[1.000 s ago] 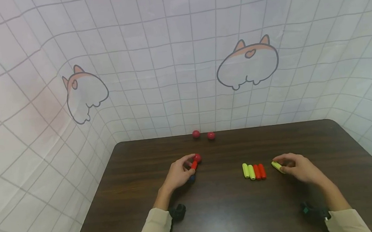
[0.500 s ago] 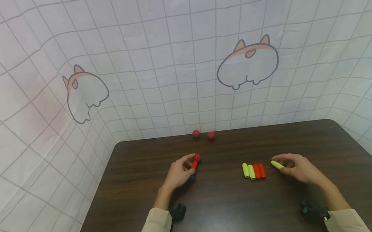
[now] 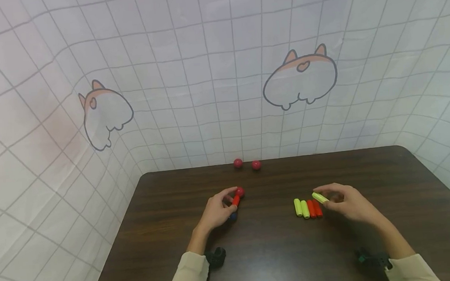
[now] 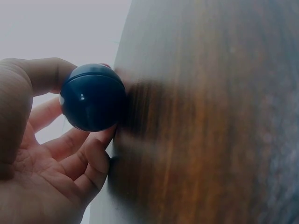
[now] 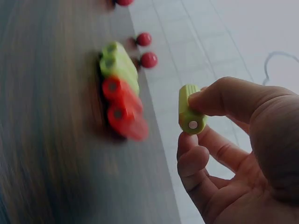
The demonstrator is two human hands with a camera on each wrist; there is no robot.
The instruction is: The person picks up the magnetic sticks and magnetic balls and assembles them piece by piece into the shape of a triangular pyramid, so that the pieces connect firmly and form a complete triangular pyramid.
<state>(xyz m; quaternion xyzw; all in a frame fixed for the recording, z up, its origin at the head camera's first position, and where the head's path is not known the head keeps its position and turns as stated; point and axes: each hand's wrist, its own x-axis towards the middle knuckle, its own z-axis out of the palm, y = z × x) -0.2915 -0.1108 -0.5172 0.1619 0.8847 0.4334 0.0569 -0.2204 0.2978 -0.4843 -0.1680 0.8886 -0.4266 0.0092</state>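
My left hand (image 3: 214,212) pinches a red rod (image 3: 236,200) low over the table's left half. A red ball (image 3: 240,192) sits at the rod's far end and a dark blue ball (image 4: 93,100) at its near end; the blue one blocks most of the rod in the left wrist view. Between thumb and fingers, my right hand (image 3: 350,202) holds a yellow-green rod (image 5: 189,105) with a silvery disc on its end. It is raised just beyond a side-by-side row of two yellow-green rods (image 3: 298,208) and two red rods (image 3: 312,209).
Two loose red balls (image 3: 238,163) lie along the back edge of the dark wooden table (image 3: 273,251). Behind it hangs a white grid-patterned cloth (image 3: 221,92). Dark wrist cameras (image 3: 217,257) are strapped to both forearms.
The right hand has moved left with the yellow-green rod, from beside the row to its right end. My left hand stays in place, still gripping the red rod.
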